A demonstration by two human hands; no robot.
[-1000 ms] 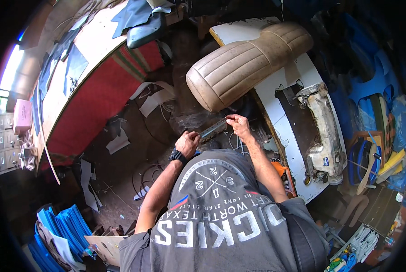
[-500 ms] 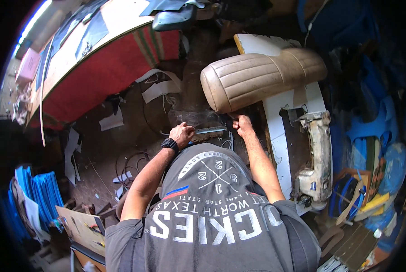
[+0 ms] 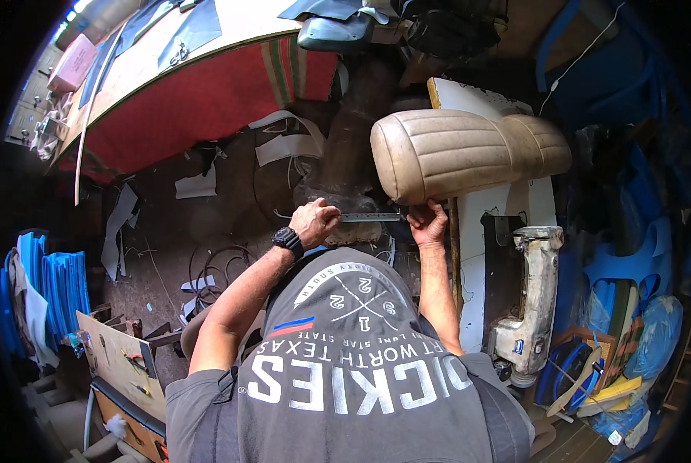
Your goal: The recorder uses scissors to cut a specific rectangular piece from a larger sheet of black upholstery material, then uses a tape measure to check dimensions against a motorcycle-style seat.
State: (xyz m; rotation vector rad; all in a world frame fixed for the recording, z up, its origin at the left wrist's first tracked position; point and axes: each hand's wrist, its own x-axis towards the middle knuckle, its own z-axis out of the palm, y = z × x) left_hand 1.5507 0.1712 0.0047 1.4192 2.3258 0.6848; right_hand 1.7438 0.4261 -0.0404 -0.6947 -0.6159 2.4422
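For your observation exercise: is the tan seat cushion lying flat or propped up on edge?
Cannot tell for sure. The seat cushion stretches sideways above both hands, ribbed face toward the camera; its underside and support are hidden.

- Metal strip [image 3: 370,217]: flat, narrow, grey; lies approx. horizontal just under the seat's near edge, spanning between left hand [image 3: 315,222] & right hand [image 3: 428,224]. Left end gripped in left fist, right end pinched at right hand's fingers.
- Seat cushion [image 3: 457,153]: tan, ribbed upholstery w/ stitched lengthwise channels, long rounded shape, worn/dirty. Lies across the white board, left end overhanging; right hand touches its underside edge.
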